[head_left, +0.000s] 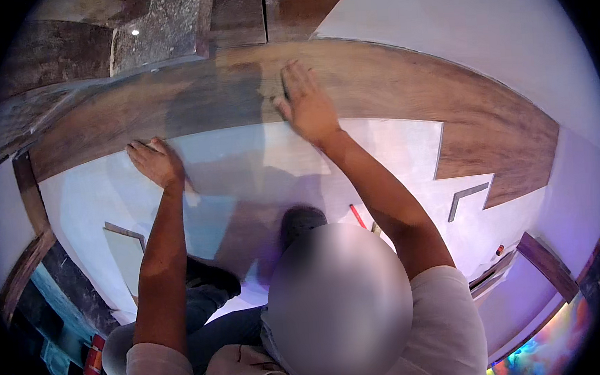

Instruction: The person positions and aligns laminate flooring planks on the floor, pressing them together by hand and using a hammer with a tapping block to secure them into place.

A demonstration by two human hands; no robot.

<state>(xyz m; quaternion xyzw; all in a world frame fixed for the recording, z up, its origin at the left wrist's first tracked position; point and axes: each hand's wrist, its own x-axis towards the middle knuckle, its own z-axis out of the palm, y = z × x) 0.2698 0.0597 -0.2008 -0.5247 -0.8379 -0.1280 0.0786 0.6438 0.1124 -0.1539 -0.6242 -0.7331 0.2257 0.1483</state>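
Note:
A long brown wood-look floor plank runs across the far side of a pale floor sheet. My right hand lies flat on this plank, right of the middle, fingers stretched out and thumb apart. Farther left, my left hand rests with its fingertips at the plank's near edge; its fingers are extended and hold nothing. At the right, more brown planks end in a stepped edge. Shadows of my arms fall over the plank and sheet.
A dark metal square and a red pencil-like stick lie on the sheet. A board offcut is beside my left forearm. Plank pieces lie lower right, a red object lower left. Stone-look panels are beyond.

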